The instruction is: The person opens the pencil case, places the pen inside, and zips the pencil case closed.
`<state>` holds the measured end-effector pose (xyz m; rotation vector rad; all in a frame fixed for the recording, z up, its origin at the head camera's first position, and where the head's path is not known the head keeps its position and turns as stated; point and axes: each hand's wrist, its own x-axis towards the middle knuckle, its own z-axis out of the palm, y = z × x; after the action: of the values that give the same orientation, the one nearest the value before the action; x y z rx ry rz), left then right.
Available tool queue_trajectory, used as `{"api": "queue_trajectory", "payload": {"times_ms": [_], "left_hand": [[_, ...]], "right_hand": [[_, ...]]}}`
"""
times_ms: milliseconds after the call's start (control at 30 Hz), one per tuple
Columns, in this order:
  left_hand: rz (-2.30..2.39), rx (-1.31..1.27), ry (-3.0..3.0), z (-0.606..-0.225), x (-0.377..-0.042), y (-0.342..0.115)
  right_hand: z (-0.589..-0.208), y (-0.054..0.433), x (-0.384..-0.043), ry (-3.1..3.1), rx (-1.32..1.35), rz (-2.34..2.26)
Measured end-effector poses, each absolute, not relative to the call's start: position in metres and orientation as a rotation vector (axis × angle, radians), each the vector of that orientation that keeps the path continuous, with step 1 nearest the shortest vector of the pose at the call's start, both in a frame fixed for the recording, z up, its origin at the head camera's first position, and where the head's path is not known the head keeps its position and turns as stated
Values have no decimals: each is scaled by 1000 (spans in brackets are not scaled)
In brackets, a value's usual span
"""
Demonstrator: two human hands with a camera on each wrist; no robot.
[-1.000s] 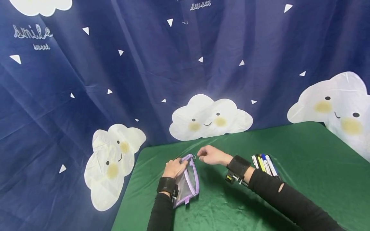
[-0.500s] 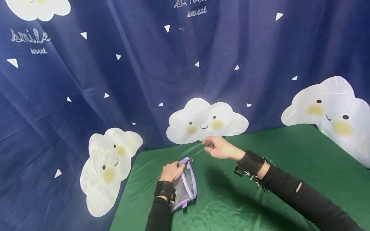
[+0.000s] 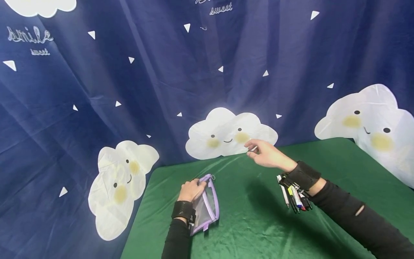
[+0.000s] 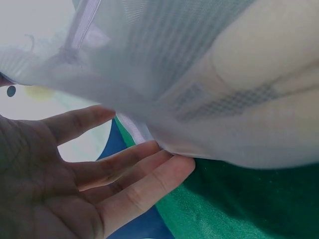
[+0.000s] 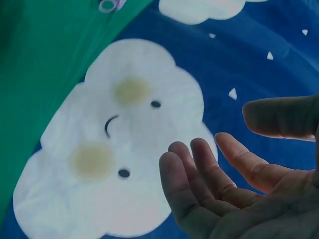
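Observation:
A see-through mesh pencil pouch (image 3: 202, 213) with lilac trim and a zip stands at the left of the green table. My left hand (image 3: 191, 190) grips its far upper edge in the head view. In the left wrist view, the pale mesh (image 4: 149, 84) fills the top, with the fingertips (image 4: 177, 172) at its lower edge. A small ring (image 3: 212, 177) hangs at the pouch's far corner. Raised over the table's back edge, my right hand (image 3: 268, 154) holds nothing; its fingers are loosely bent and apart from the thumb in the right wrist view.
Several pens and markers (image 3: 292, 194) lie in a bunch under the right wrist, partly covered by the wristband (image 3: 302, 176). The green cloth (image 3: 245, 230) covers the table. Behind it hangs a blue curtain (image 3: 161, 79) with smiling clouds.
My right hand has moved up and to the right, away from the pouch's ring. The left hand stays on the pouch. The view has shifted slightly.

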<state>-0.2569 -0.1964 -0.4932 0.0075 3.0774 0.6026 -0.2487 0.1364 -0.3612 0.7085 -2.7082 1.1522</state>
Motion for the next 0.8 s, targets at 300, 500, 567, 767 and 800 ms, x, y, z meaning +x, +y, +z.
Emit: {"api": "queue_trajectory", "payload": {"times_ms": [300, 500, 567, 767, 800], "left_hand": [[590, 12, 3072, -494, -257, -197], [589, 9, 3062, -495, -256, -198], [591, 10, 3063, -496, -256, -198], [609, 6, 3062, -495, -258, -198], [610, 3, 3060, -495, -258, -198]], "right_hand": [[-376, 185, -255, -2732, 600, 1066], [-384, 211, -257, -2767, 550, 995], [-387, 219, -257, -2786, 535, 971], [-398, 235, -257, -2836, 497, 922], [-400, 236, -257, -2844, 490, 916]]}}
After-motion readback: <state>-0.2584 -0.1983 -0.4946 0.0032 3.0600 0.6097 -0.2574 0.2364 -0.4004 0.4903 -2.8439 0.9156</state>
